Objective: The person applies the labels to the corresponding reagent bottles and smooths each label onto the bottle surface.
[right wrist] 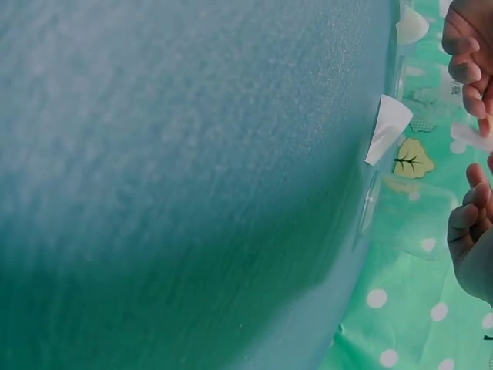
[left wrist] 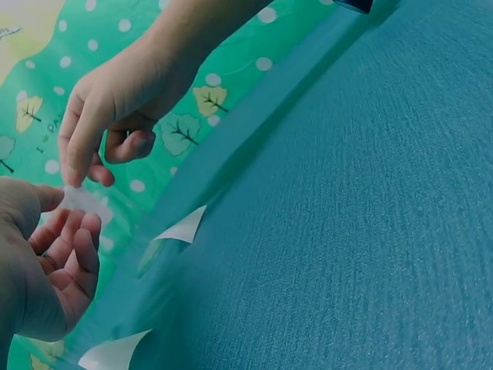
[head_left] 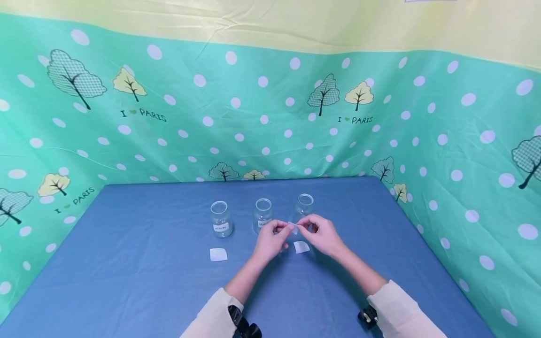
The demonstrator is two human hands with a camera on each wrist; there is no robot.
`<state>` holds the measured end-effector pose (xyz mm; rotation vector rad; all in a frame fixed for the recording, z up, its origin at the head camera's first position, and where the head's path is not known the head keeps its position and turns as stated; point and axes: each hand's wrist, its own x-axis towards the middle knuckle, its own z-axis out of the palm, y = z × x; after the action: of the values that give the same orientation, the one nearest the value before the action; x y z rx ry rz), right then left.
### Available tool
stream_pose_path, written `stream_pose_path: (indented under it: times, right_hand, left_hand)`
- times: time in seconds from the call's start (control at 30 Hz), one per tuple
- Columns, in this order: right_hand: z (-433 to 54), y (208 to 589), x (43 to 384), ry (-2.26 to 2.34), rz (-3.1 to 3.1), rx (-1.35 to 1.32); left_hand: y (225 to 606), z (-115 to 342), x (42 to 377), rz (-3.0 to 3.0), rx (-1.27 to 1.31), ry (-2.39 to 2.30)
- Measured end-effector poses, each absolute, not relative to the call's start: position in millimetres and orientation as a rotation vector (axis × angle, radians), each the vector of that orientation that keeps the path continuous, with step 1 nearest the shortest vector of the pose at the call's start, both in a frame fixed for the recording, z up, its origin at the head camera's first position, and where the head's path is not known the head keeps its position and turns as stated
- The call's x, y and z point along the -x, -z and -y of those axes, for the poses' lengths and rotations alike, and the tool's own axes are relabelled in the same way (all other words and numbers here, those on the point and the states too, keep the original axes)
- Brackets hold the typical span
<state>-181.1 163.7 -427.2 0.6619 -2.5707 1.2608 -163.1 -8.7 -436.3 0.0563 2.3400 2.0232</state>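
In front of the right-hand glass jar (head_left: 305, 203), my left hand (head_left: 271, 240) and right hand (head_left: 324, 235) meet at a small white label (head_left: 295, 230). In the left wrist view, my left hand (left wrist: 48, 266) pinches the label (left wrist: 86, 202) between thumb and fingers. The right hand (left wrist: 127, 96) comes from above, its fingertips pinching the label's upper edge. The middle jar (head_left: 263, 206) stands just behind my left hand and bears a white label, partly covered by the fingers. Any writing on the held label is too small to read.
A left-hand jar (head_left: 220, 217) carries a white label with dark print. Two white paper pieces lie on the blue table: one (head_left: 218, 254) in front of that jar, another (head_left: 301, 247) just below my hands. A green patterned curtain (head_left: 262, 117) stands behind and beside the table.
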Motion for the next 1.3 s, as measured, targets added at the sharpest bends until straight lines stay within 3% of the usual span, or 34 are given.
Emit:
stream_pose_path:
  times: [1.3]
  right_hand:
    - [-157.0, 424.6, 173.2, -0.892, 2.550, -0.850]
  left_hand:
    - [433.1, 6.1, 165.5, -2.257, 0.117, -2.120]
